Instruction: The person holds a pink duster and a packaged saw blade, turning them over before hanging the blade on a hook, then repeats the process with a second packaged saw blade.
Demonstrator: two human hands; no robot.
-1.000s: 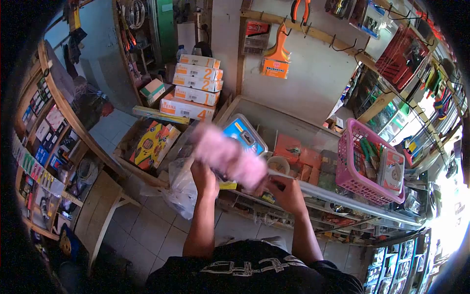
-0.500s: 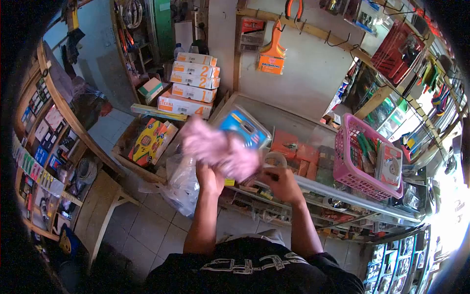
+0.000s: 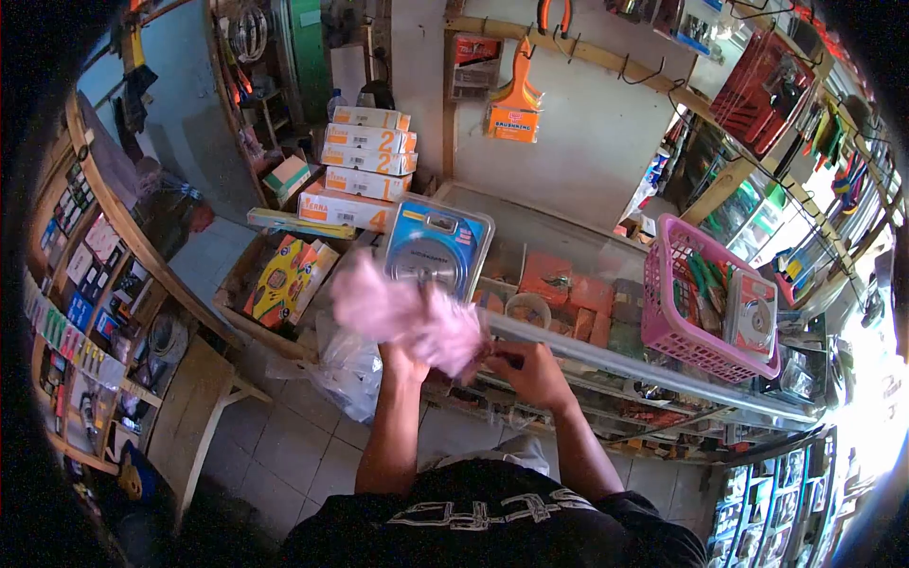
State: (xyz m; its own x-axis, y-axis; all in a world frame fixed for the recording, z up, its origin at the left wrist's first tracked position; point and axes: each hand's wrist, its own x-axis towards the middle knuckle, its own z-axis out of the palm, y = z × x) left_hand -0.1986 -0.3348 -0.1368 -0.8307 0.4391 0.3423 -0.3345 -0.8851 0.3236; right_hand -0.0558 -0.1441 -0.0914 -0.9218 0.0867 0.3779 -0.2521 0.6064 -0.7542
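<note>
Hardware-shop walls hung with tools and packed shelves close round a glass-topped desk, and just above its near edge, at chest height, is a crumpled pale pink wad of thin plastic or cloth, too blurred by motion to tell which. It is held by 2 hands. The left hand grips it from below, its fingers closed into the bunched stuff and mostly hidden by it. The right hand pinches the wad's right end with curled fingers. By my reading the work is at the shaking-out or opening stage, with the pink wad bunched and no mouth or edge showing. Getting it open would call for the 2 grips to draw apart and for 1 hand to find a free edge. Just behind it is a blue blister pack with a round grey disc, on or over the glass. A clear plastic bag hangs just left of the left forearm. Farther off are a pink plastic basket of tools and a stack of white-and-orange boxes.
</note>
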